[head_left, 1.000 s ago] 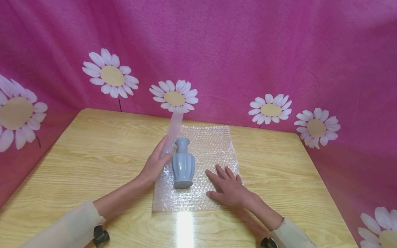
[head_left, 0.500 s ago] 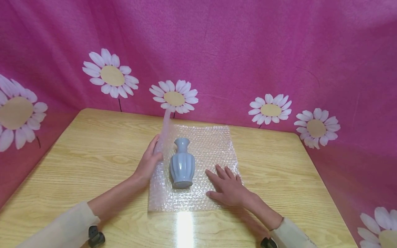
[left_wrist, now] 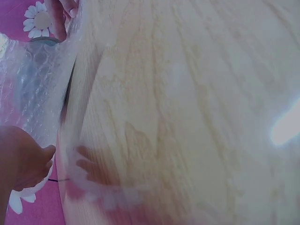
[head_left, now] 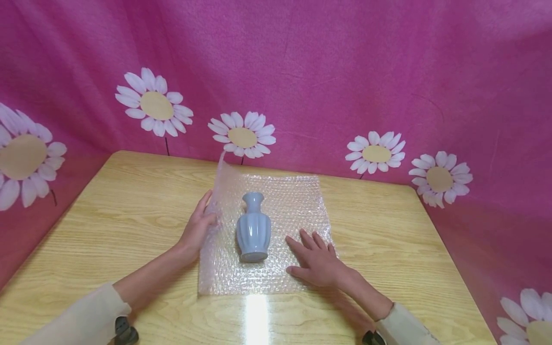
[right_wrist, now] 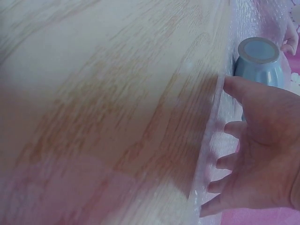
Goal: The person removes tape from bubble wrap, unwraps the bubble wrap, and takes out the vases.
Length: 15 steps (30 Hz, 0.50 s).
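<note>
A pale blue ceramic vase (head_left: pixel 253 235) lies on its side on a sheet of bubble wrap (head_left: pixel 293 201), its neck pointing to the far side. My left hand (head_left: pixel 196 230) pinches the sheet's left edge between thumb and fingers, and that edge stands raised, its far corner highest. In the left wrist view the vase shows dimly through the lifted bubble wrap (left_wrist: pixel 42 89). With fingers spread, my right hand (head_left: pixel 319 263) rests on the right part of the sheet, apart from the vase. The right wrist view shows the vase's round base (right_wrist: pixel 259 50) beyond the right thumb.
The sheet lies on a light wooden table (head_left: pixel 379 230) with rounded far corners. A pink cloth (head_left: pixel 302 86) printed with white daisies hangs behind the table and along both sides. Light glares off the tabletop near the front.
My left hand has moved left, drawing the bubble wrap's raised edge away from the vase and lower. More of the sheet left of the vase shows. My right hand has stayed in place.
</note>
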### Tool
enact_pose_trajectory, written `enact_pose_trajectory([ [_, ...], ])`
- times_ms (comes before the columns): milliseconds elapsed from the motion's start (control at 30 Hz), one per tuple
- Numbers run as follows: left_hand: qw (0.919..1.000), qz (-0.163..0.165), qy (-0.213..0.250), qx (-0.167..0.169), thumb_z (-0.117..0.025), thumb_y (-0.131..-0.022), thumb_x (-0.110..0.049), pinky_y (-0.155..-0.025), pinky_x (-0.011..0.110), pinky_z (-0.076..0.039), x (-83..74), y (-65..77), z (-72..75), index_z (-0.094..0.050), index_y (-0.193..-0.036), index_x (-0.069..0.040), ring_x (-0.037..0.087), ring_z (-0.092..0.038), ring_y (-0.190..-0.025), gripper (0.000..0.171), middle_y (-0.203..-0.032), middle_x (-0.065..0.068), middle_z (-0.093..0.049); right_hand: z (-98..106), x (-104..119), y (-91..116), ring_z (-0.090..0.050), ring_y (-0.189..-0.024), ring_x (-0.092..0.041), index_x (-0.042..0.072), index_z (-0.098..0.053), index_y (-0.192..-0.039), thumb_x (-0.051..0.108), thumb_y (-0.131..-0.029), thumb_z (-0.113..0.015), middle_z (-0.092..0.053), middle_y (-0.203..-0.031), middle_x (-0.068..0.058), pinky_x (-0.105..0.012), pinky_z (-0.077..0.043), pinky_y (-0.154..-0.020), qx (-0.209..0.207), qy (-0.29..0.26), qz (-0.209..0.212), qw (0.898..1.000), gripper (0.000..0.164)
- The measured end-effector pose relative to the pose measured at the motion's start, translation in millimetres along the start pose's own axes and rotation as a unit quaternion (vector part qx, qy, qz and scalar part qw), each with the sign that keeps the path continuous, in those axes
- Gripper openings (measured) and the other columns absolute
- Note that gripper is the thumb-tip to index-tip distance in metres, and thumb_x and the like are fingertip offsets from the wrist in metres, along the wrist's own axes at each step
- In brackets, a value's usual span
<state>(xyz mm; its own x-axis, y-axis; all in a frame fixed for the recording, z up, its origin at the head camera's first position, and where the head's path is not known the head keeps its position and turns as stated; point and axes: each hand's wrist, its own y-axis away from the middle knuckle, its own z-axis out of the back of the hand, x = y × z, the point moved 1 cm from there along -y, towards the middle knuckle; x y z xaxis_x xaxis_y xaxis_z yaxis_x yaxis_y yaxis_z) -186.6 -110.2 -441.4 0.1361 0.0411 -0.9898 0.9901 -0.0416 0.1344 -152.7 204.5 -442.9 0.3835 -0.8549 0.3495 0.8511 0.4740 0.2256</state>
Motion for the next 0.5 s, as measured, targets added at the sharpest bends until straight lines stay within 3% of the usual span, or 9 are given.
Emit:
enact_pose_trajectory([
  [233,1.0,0.003,0.008,-0.002,-0.045,-0.091,-0.001,-0.111,0.046,-0.029,1.9,0.8,4.8,-0.007,-0.162,-0.022,0.034,-0.03,-0.137,0.083,-0.164,0.019,-0.013,-0.3,0.2,0.4,-0.009,-0.144,-0.052,0.024,-0.033,-0.158,0.05,-0.097,-0.058,-0.015,-0.163,-0.02,-0.08,-0.012,-0.104,0.001,0.002,0.001,1.0,0.071],
  [367,0.9999,0.0,0.003,-0.014,-0.047,-0.088,-0.003,-0.107,0.045,-0.033,2.4,1.6,6.9,-0.01,-0.162,-0.019,0.035,-0.033,-0.134,0.084,-0.162,0.022,-0.017,0.2,0.4,0.6,-0.009,-0.144,-0.053,0.024,-0.033,-0.158,0.051,-0.097,-0.058,-0.014,-0.163,-0.02,-0.08,-0.012,-0.104,0.001,0.0,0.001,1.0,0.071],
  [500,0.9998,-0.001,0.003,-0.019,-0.048,-0.087,0.0,-0.113,0.046,-0.028,3.9,0.9,10.4,-0.011,-0.162,-0.018,0.034,-0.029,-0.139,0.085,-0.162,0.022,-0.018,1.0,1.0,0.9,-0.008,-0.144,-0.053,0.024,-0.032,-0.158,0.051,-0.097,-0.058,-0.014,-0.163,-0.02,-0.08,-0.012,-0.104,0.001,0.0,0.002,1.0,0.071],
])
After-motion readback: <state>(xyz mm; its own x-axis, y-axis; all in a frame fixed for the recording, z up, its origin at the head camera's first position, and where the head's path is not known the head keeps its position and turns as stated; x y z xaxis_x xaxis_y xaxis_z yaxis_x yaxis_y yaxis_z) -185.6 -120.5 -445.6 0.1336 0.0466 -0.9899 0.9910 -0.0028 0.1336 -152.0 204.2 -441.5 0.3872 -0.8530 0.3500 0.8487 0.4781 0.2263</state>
